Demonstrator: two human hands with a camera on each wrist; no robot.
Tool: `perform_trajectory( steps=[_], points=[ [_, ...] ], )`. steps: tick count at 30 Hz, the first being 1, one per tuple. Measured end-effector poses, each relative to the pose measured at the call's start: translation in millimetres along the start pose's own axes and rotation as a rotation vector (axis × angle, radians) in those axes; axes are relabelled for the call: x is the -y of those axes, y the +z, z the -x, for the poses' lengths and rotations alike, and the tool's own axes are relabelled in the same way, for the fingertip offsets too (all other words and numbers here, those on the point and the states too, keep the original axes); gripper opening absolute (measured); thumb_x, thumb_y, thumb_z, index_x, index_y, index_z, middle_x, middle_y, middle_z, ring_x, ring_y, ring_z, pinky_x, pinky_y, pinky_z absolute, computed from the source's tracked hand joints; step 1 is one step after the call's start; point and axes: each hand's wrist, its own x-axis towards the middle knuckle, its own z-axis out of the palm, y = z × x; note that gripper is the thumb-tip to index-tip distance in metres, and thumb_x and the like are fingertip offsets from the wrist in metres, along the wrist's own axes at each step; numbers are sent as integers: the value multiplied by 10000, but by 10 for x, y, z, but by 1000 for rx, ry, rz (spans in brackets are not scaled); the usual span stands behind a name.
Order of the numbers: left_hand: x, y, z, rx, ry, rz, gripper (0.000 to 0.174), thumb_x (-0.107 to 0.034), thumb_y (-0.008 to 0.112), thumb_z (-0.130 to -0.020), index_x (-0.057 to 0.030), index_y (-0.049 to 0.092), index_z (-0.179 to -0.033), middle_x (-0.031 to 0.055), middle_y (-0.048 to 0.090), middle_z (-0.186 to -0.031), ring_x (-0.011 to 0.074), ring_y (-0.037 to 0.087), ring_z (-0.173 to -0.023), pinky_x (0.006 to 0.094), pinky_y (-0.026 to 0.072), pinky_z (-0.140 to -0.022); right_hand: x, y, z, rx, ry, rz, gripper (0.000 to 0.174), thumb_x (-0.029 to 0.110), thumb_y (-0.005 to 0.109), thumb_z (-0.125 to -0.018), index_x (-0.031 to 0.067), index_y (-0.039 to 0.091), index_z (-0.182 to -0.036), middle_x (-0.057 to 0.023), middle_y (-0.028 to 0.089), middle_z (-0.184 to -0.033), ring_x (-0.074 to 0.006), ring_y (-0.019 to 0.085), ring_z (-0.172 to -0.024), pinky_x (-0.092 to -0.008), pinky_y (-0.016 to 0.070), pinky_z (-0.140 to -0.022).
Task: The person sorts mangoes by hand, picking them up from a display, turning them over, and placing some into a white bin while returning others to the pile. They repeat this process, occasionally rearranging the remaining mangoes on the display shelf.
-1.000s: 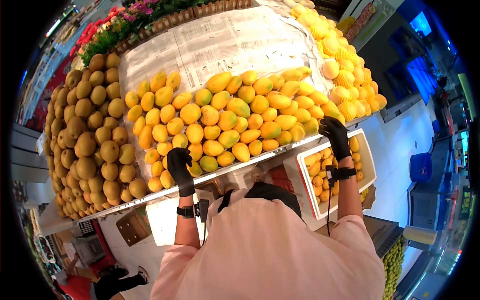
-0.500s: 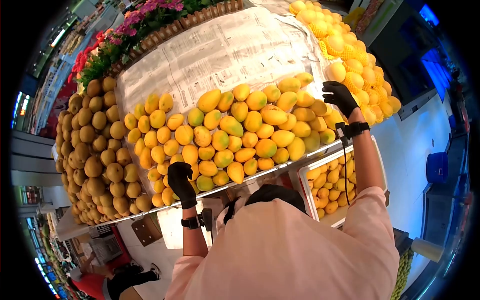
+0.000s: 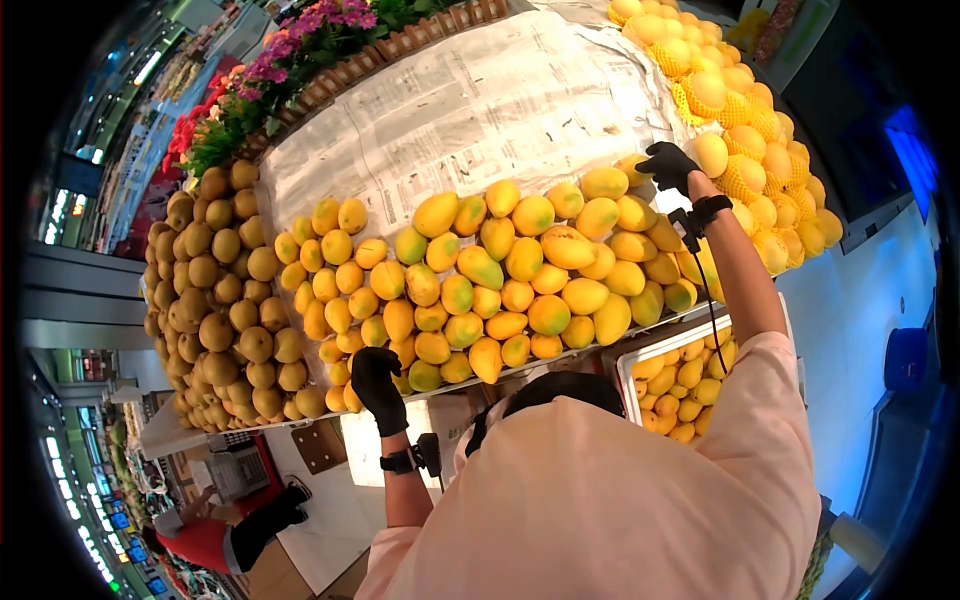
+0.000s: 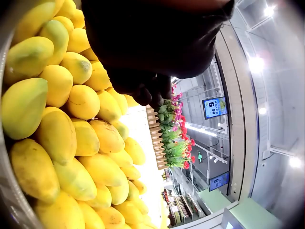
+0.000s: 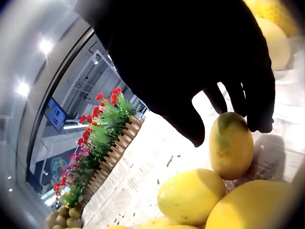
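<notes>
My right hand (image 3: 668, 168), in a black glove, reaches over the back right corner of the mango rows. In the right wrist view, its fingers (image 5: 259, 112) come down at the top of an upright-looking mango (image 5: 232, 148), with a gap between thumb and fruit. Two more mangoes lie just in front of that one. At the front left edge, my gloved left hand (image 3: 380, 390) rests by the mangoes (image 3: 425, 375), fingers loosely bent. The left wrist view shows it dark against the rows, with no fruit visible in it.
Newspaper (image 3: 480, 110) covers the stand behind the mangoes. Brown round fruit (image 3: 215, 330) is piled left, yellow netted fruit (image 3: 745, 170) right. Flowers (image 3: 300, 50) and a small wooden fence (image 3: 400, 45) line the back. A white box (image 3: 625, 385) of mangoes stands below the front edge.
My right hand has moved from the front right edge to the back right corner, and now meets the end mango. The left hand stays at the front left edge. The head view has shifted.
</notes>
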Motion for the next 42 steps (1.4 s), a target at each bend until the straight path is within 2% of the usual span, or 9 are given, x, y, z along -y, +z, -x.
perform_trajectory(
  steps=[8,14,21,22,24,27,34,37,42],
  points=[
    [-43,130,54,15,-30,-16,287,-248,392,-993,-27,529,-872,75,549,-750,157,505,-638,276,429,-598,57,122,-149,55,2,294,568,223,778,-704,48,533,-1186,-57,565,-816,-153,521,-596,-296,449,-479],
    [11,127,68,71,99,-306,147,-105,434,-951,-23,513,-858,58,529,-745,136,503,-636,253,429,-583,-45,97,-360,130,-79,230,309,235,760,-695,-39,668,-804,-80,607,-692,-163,574,-557,-348,509,-464],
    [53,96,68,67,86,-340,129,-72,430,-943,-26,499,-844,54,535,-750,130,514,-637,246,431,-574,91,152,-259,76,-166,503,330,222,747,-710,-69,664,-839,-79,627,-731,-127,566,-632,-353,527,-530],
    [33,102,64,82,81,-295,153,-99,422,-957,-25,504,-852,55,537,-752,131,516,-639,245,432,-575,68,150,-297,95,1,393,375,200,858,-585,14,688,-863,6,669,-843,-48,509,-689,-300,511,-617],
    [-27,167,65,28,64,-222,155,-75,443,-909,-24,545,-804,37,553,-722,119,531,-620,242,427,-573,-395,1,-748,228,-389,559,459,185,883,-531,102,707,-946,-23,691,-867,-123,581,-717,-301,522,-706],
    [-95,189,72,2,49,-157,172,-86,455,-891,-25,566,-775,30,562,-711,115,539,-610,241,424,-574,-563,-23,-840,231,-371,528,576,148,893,-498,149,699,-1040,-51,699,-912,-224,629,-752,-307,528,-743],
    [-2,17,89,74,84,-213,174,-86,418,-952,-18,512,-822,41,526,-736,117,509,-632,237,418,-554,-693,-316,-626,134,-412,218,410,139,798,-713,58,668,-1094,-56,673,-1041,-193,654,-882,-330,582,-740],
    [20,-39,73,65,6,-101,173,-87,422,-951,-25,505,-813,38,509,-725,116,507,-632,232,414,-557,-490,-366,-291,51,-213,-28,398,107,737,-798,78,634,-1181,-77,649,-1096,-228,657,-942,-347,582,-795],
    [27,-124,38,39,-79,137,174,-167,491,-963,-34,537,-860,49,542,-739,131,524,-640,253,433,-559,-124,-249,437,-99,-642,339,536,-70,740,-748,3,568,-1250,-104,639,-1161,-209,622,-1050,-319,551,-864]
  ],
)
